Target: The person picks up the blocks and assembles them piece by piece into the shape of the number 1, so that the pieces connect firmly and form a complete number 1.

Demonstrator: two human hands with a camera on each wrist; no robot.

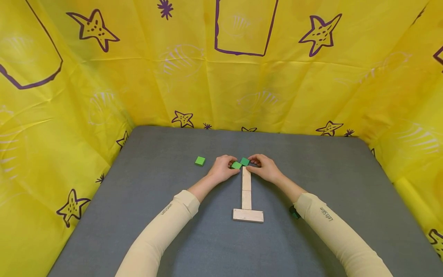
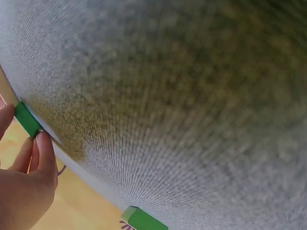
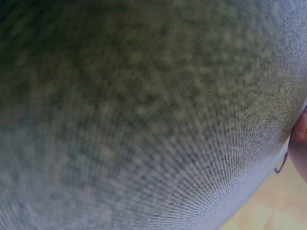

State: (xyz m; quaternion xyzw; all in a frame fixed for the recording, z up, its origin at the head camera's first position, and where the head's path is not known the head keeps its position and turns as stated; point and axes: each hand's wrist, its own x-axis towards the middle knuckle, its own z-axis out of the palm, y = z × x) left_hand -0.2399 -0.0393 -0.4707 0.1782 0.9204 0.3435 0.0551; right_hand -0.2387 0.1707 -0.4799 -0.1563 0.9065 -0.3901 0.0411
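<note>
In the head view my left hand (image 1: 223,167) pinches a light green square block (image 1: 236,165) between thumb and fingers. The same block (image 2: 28,120) shows at the left edge of the left wrist view, its ends between the thumb and fingertips. My right hand (image 1: 265,168) holds a darker green square block (image 1: 244,161), with fingers at its right side and the thumb close to its near corner. Both blocks sit at the far end of an upper wooden plank (image 1: 246,178). Only a sliver of the right hand (image 3: 299,146) enters the right wrist view.
A shorter wooden piece (image 1: 246,199) continues the line toward me, ending at a crosswise wooden plank (image 1: 248,215). Another light green block (image 1: 200,161) lies left of my left hand. The grey table (image 1: 152,184) is bordered by yellow patterned cloth (image 1: 194,92).
</note>
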